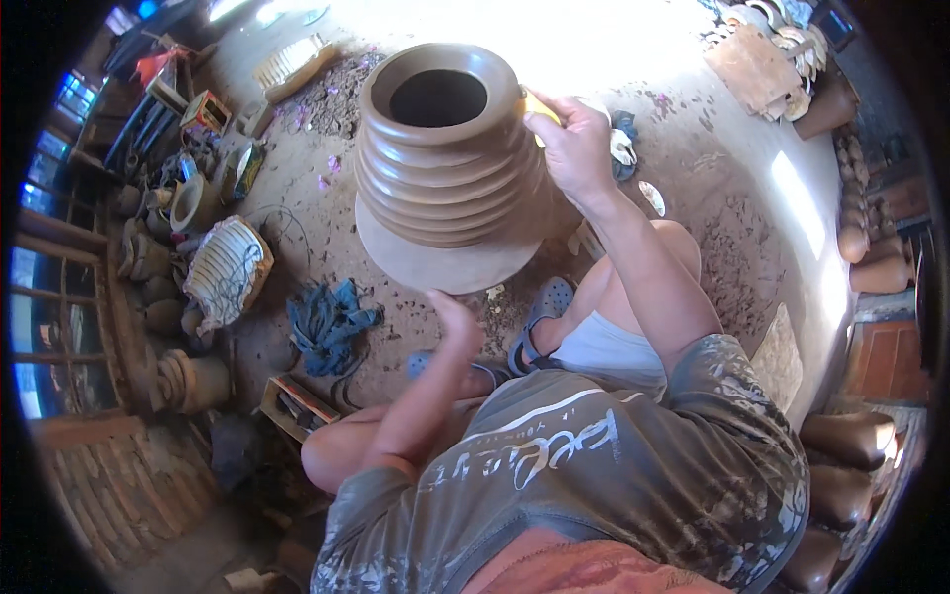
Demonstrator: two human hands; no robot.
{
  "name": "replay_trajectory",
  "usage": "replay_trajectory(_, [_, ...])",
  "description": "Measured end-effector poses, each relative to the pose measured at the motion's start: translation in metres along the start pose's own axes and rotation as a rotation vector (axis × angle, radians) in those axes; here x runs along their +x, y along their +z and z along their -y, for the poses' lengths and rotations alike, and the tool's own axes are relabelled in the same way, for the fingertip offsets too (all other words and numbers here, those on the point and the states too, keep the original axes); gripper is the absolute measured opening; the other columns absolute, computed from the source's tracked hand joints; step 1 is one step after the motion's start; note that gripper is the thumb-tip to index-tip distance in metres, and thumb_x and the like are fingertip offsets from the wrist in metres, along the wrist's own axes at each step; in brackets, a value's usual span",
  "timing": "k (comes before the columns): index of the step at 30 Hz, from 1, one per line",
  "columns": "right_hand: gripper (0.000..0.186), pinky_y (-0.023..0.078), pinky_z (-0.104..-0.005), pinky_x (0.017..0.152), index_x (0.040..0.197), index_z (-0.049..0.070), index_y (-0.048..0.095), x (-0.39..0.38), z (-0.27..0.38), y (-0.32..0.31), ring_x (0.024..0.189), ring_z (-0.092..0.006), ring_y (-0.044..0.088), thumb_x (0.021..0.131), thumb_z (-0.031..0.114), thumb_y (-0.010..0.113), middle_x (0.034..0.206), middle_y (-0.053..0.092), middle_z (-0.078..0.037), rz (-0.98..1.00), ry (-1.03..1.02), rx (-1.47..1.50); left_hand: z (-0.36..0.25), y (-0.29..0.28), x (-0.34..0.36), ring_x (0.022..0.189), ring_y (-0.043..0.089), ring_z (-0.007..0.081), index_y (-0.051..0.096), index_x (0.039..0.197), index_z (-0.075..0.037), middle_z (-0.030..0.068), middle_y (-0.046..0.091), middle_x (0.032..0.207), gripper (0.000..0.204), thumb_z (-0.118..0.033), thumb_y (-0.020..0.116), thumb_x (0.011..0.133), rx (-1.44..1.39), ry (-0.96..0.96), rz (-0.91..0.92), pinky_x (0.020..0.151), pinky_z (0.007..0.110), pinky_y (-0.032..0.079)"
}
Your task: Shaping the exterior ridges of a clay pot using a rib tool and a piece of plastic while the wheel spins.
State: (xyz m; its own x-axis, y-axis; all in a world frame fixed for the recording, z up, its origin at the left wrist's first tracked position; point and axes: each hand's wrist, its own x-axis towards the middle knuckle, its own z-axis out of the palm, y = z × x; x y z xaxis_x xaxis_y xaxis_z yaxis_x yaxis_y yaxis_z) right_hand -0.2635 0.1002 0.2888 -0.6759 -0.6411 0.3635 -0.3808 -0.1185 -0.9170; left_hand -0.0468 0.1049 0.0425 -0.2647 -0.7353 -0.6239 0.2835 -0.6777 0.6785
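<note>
A large brown clay pot [445,178] with ridged sides and a wide open mouth stands upright on a round flat disc [416,262]. My right hand [576,144] is closed around a yellow tool [539,109], held at the pot's upper right side just under the rim. Only part of that tool shows, so its exact kind is unclear. Low by the near edge of the disc is my left hand [453,325], smeared by motion. Its fingertips reach the disc's edge, but whether they touch it I cannot tell.
Blue cloth [332,327] lies on the floor at left, near a ribbed pale plaster-like piece [230,269] and a wooden box [297,406]. Several pots line the left wall. At right stand more brown pots [849,441]. My sandalled foot [544,317] is close below the disc.
</note>
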Motion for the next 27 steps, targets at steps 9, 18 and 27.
replay_trajectory(9, [0.038,0.054,-0.0293,0.095,0.123,-0.003,0.072,-0.002,-0.001,0.01,0.108,-0.0198,0.072,0.088,0.009,0.065,0.119,0.075,-0.02,-0.042,-0.113,0.027,-0.062,-0.048,0.065,0.142,0.044,0.0326,0.033,0.159,-0.01,0.0158,0.043,0.158,0.086,-0.074,0.024,0.102,-0.146,0.108,0.088,0.116,0.049,0.035])
replay_trajectory(18, [0.038,0.055,-0.0307,0.093,0.123,-0.001,0.072,-0.001,0.001,0.014,0.105,-0.0205,0.073,0.088,0.011,0.065,0.12,0.075,-0.019,0.003,-0.082,-0.012,0.055,-0.025,-0.008,0.133,0.049,0.0345,0.046,0.148,-0.016,0.0129,0.051,0.149,0.074,-0.072,0.04,0.1,0.169,-0.302,0.18,0.105,0.058,0.041])
replay_trajectory(27, [0.039,0.055,-0.0265,0.068,0.124,0.001,0.073,0.002,-0.009,0.02,0.069,-0.0095,0.065,0.087,0.012,0.066,0.109,0.077,-0.017,-0.052,-0.27,-0.042,-0.009,-0.032,0.048,0.146,0.04,0.0354,0.027,0.161,-0.012,0.018,0.04,0.158,0.08,-0.069,0.026,0.105,-0.062,0.137,-0.068,0.12,0.052,0.034])
